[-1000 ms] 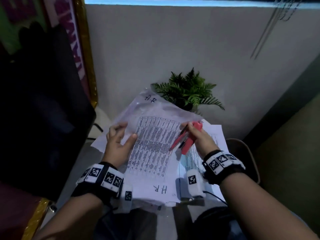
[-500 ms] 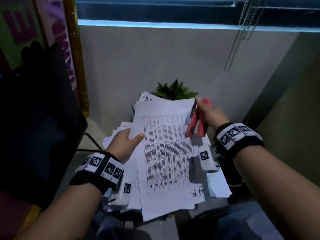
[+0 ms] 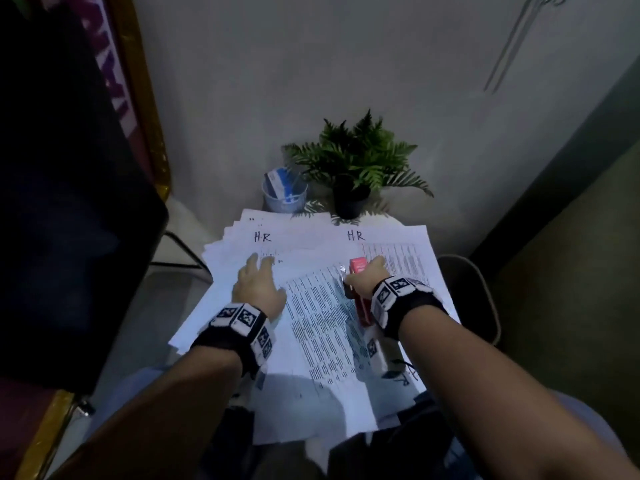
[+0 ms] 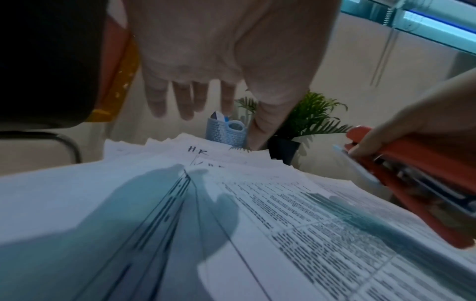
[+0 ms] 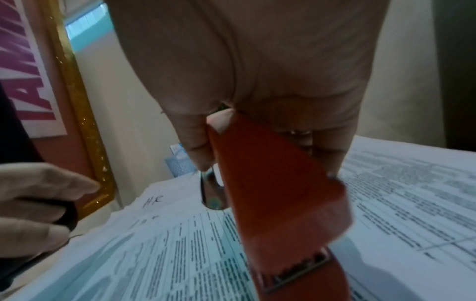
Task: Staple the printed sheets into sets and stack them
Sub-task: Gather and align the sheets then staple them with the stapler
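Note:
Printed sheets point(image 3: 322, 327) with dense text lie spread over a small table, two of them marked "HR" at the far edge. My left hand point(image 3: 258, 284) hovers just over the left pile with straight fingers point(image 4: 180, 97) and holds nothing. My right hand point(image 3: 367, 277) grips a red stapler point(image 3: 360, 299), fingers and thumb curled round its body point(image 5: 270, 183), just above the printed sheets point(image 5: 180, 254). The stapler point(image 4: 412, 183) points toward the far edge. The left wrist view shows the sheets point(image 4: 231, 224) fanned in layers below my palm.
A blue mesh cup point(image 3: 284, 194) with small items and a potted fern point(image 3: 356, 168) stand at the table's far edge against the wall. A dark chair back point(image 3: 69, 202) fills the left. A second chair point(image 3: 478, 299) stands right of the table.
The sheet set I held up in my left hand now lies on the table. My left hand has let go and reached over the left pile. The right hand has come down with the stapler.

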